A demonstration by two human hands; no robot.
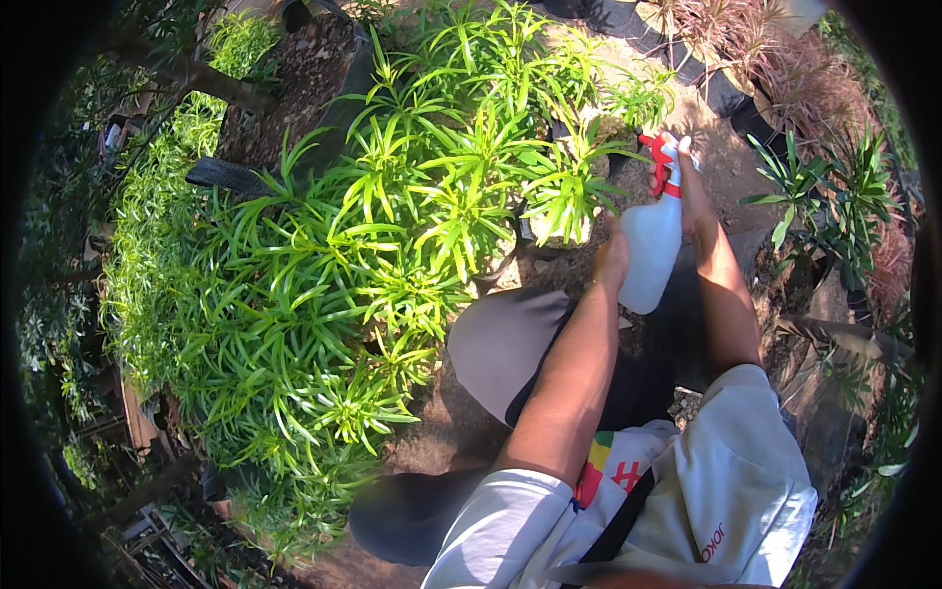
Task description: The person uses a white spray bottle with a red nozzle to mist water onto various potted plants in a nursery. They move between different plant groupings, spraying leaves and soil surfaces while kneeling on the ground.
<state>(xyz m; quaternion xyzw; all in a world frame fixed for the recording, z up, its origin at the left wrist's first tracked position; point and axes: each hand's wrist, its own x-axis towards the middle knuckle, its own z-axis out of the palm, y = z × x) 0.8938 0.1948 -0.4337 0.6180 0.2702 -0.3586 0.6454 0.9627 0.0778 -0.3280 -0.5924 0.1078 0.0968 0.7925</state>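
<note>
A: Filling the left and middle, there it is, a great bank of green plants (294, 265), narrow leaves blazing in the sun!

B: And the person is right up against it, white shirt (726, 461) low in view, one grey trouser leg (503, 348) just beside the leaves. A lean or a slip to the left, and stems could well bend under that knee.

A: Upper left, a black pot (343, 123) of soil; far upper right, reddish plants (785, 74).

B: Now the spray bottle (650, 255)! White, out in front of the body, neck pointing away from the person, leafy tips just to its left.

A: The right hand (691, 191) has it, fingers curled round the neck and top! That looks like the main hold, and there's the danger: wet or slack fingers could let the bottle swing and drop.

B: The left hand (611, 257) is right at the bottle's left side. Its fingers are mostly hidden, so there's no telling whether it's gripping or merely alongside.

A: Smallest, the red spray head (660, 162), partly covered by fingers. An accidental squeeze could send liquid astray.

B: And the nozzle's exact aim? Too small to read!
</note>
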